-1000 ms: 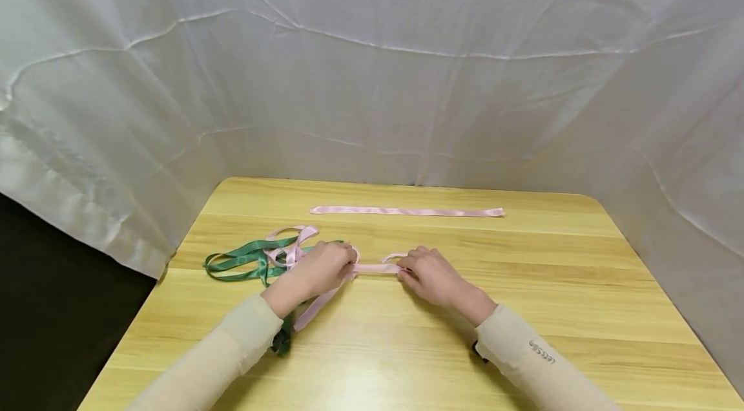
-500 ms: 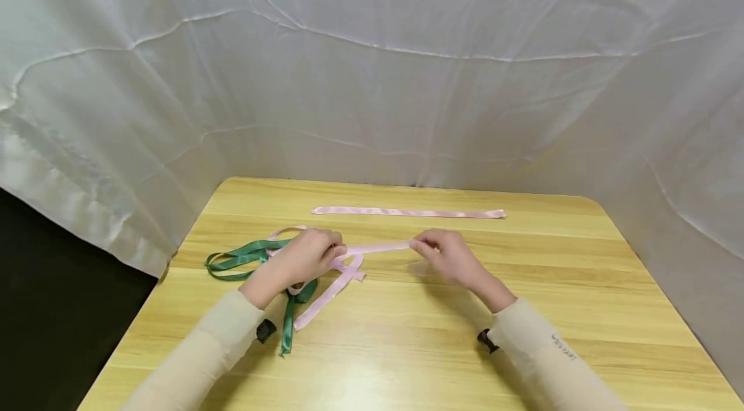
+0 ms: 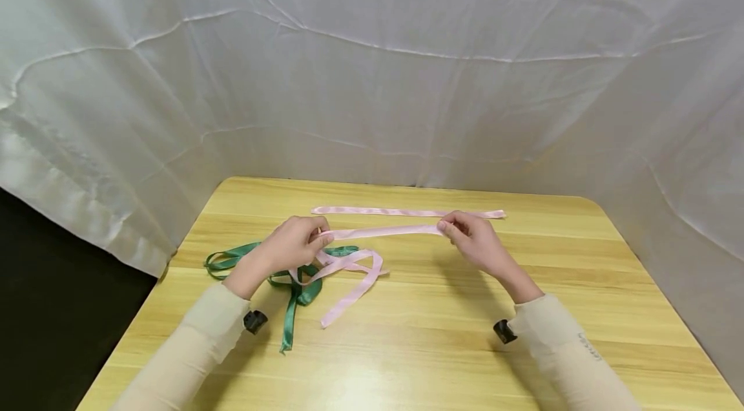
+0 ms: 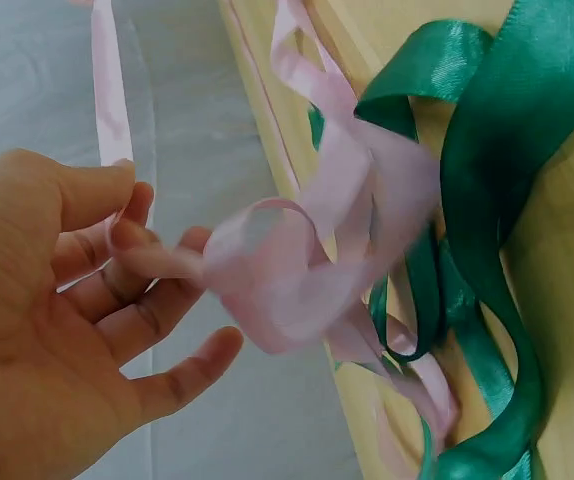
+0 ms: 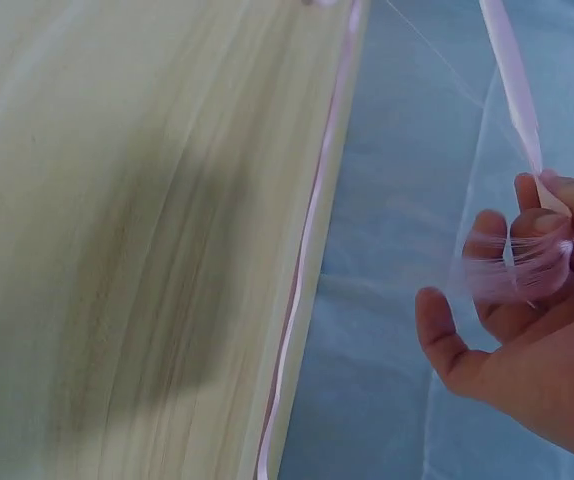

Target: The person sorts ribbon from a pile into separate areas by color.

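A pink satin ribbon [image 3: 383, 231] is stretched nearly level between both hands, raised above the table. My left hand [image 3: 290, 244] pinches it between thumb and forefinger; the rest of its length hangs from there in loose loops [image 4: 277, 270]. At the other end, my right hand [image 3: 478, 244] pinches the ribbon near its tip, and a frayed end [image 5: 517, 270] sticks out past the fingers in the right wrist view. Below the left hand lies a tangle of green ribbon [image 3: 289, 320], partly hidden by that hand and forearm.
Another pink ribbon [image 3: 372, 210] lies straight along the far side of the wooden table [image 3: 581, 307]. White cloth [image 3: 372, 75] hangs behind the table and at its sides. A dark area [image 3: 52, 307] lies beyond the left edge.
Both hands have lifted from the table and moved apart and farther forward, drawing a longer stretch of pink ribbon taut. Its loose loops have shifted right across the table.
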A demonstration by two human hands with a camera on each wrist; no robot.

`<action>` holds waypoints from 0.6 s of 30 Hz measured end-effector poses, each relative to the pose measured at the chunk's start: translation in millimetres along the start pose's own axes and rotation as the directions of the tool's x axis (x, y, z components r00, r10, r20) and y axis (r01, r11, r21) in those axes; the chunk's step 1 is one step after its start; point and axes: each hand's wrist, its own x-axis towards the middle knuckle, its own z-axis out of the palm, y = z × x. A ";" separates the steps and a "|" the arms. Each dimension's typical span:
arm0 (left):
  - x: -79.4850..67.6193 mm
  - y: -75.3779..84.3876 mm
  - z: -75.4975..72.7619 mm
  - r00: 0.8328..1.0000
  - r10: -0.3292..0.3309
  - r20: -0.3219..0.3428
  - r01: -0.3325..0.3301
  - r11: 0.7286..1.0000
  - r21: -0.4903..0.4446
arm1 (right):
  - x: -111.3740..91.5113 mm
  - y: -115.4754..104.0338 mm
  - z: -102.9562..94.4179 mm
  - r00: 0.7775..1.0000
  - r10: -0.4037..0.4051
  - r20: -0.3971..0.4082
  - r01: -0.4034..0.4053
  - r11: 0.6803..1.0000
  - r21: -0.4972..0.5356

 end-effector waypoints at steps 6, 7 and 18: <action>0.5 -2.2 0.8 1.000 0.015 -0.006 -0.015 0.999 -0.033 | 0.5 0.5 -5.7 0.999 0.019 0.037 -0.023 0.993 0.115; 0.5 -3.1 -0.1 1.000 0.015 -0.013 -0.015 0.999 -0.038 | 0.2 0.6 -6.6 0.999 0.026 0.037 -0.030 0.991 0.130; -1.8 -13.8 -20.6 0.983 -0.071 -0.170 0.052 0.992 -0.117 | -0.8 2.9 -18.6 0.995 0.103 0.020 -0.105 0.977 0.185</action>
